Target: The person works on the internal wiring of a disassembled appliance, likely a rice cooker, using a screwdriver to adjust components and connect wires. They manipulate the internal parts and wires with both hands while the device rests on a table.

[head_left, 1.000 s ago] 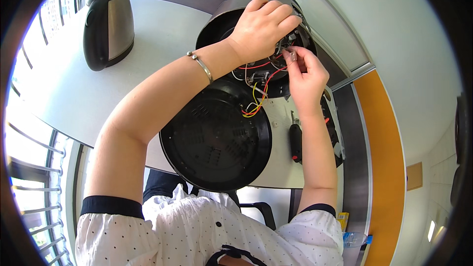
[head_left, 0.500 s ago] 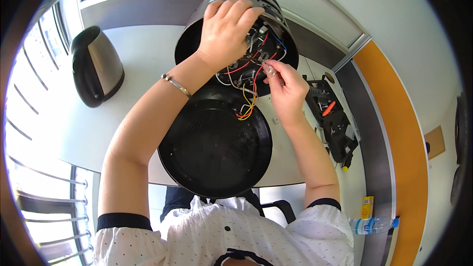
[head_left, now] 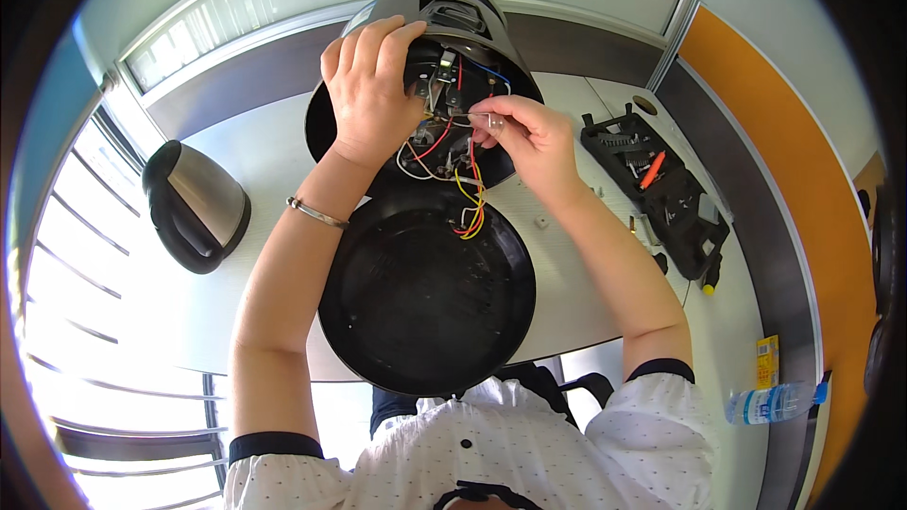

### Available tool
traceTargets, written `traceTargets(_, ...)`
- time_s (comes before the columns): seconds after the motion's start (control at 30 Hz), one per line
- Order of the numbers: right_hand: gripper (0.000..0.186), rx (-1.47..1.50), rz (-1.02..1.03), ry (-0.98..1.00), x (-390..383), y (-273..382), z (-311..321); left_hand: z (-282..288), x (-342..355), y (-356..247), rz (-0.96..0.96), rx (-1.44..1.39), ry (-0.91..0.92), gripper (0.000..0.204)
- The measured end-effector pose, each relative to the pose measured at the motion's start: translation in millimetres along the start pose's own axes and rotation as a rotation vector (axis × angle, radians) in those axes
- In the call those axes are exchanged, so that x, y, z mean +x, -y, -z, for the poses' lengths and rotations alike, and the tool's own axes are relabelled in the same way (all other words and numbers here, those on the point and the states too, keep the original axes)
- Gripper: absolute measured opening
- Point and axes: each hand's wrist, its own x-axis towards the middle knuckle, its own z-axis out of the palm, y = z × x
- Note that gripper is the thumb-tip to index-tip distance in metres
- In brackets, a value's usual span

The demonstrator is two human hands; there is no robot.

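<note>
Hooking its fingers over the rim of a dark pot point(head_left: 402, 6), the left hand point(head_left: 373, 85) holds on at about 11 o'clock of the opening, seemingly to steady it; its thumb is hard to make out. The pot lies tipped on its side at 12 o'clock on the pale table point(head_left: 246, 118), opening turned toward 6 o'clock, which likely leaves the inside within reach. On the opening's 3 o'clock side, the right hand point(head_left: 539, 137) has thumb and forefinger pressed together on a thin pale strand point(head_left: 461, 114), probably a wire, its far end lost among the parts. Inside the pot are red, white and blue wires and small metal pieces. A round black base point(head_left: 425, 293) lies hollow side up at the pot's 6 o'clock, presumably this close because red and yellow wires point(head_left: 480, 208) link the two, entering the base near its 1 o'clock edge. At 3 o'clock, an open tool case point(head_left: 675, 212) holds small bits and an orange tool point(head_left: 652, 170). The kettle point(head_left: 203, 203) at 9 o'clock hides its contents. At 4 o'clock, a clear bottle point(head_left: 770, 404) sits beside a yellow box point(head_left: 767, 362).
</note>
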Motion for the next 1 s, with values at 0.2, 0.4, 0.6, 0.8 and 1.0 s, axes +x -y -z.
traceTargets(0.2,0.011,-0.002,0.045,-0.049,5,-9,-6,-1,1,0,-0.026,0.008,-0.021,0.056)
traceTargets(0.4,0.012,-0.012,0.064,-0.095,7,-12,-9,1,1,0,-0.021,0.045,-0.006,0.057)
traceTargets(0.6,0.01,-0.062,0.069,-0.121,7,-8,-9,0,1,0,-0.02,0.054,0.004,0.058)
traceTargets(0.8,0.009,-0.065,0.099,-0.148,8,-14,-10,0,1,0,-0.02,0.048,0.004,0.058)
traceTargets(1.0,0.009,0.015,0.007,-0.139,11,-9,-8,1,1,0,-0.009,0.037,-0.009,0.058)
